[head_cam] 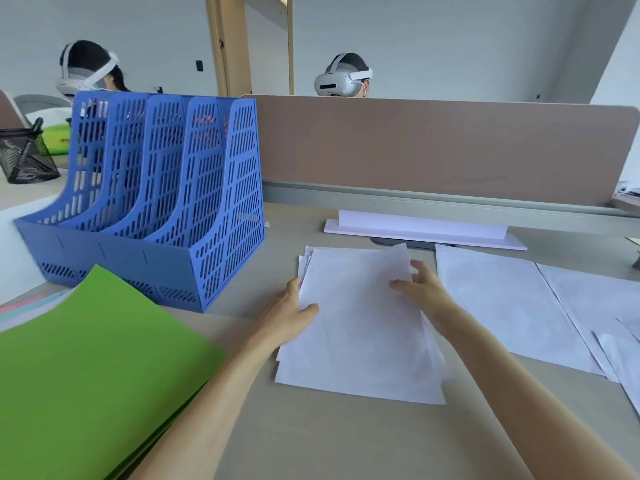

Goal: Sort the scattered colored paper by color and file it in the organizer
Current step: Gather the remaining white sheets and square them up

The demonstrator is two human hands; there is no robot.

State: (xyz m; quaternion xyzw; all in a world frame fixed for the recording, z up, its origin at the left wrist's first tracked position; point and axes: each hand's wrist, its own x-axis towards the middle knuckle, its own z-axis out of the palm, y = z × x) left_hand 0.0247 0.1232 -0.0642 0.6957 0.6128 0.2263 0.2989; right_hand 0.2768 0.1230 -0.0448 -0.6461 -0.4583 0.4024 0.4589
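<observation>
Two hands seem to be squaring the white stack [360, 327] at centre: left hand [289, 315] pinches its 9 o'clock edge, right hand [422, 285], fingers loose, presses the 3 o'clock edge; next, likely, lift it whole into the organizer [214, 202] at 10 o'clock.

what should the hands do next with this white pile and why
Probably nudge both hands inward to square the white stack: its sheets lie askew, with corners poking out at the far left and near right. The left hand pinches its left edge and the right hand touches its right edge, so both are placed for it.
</observation>
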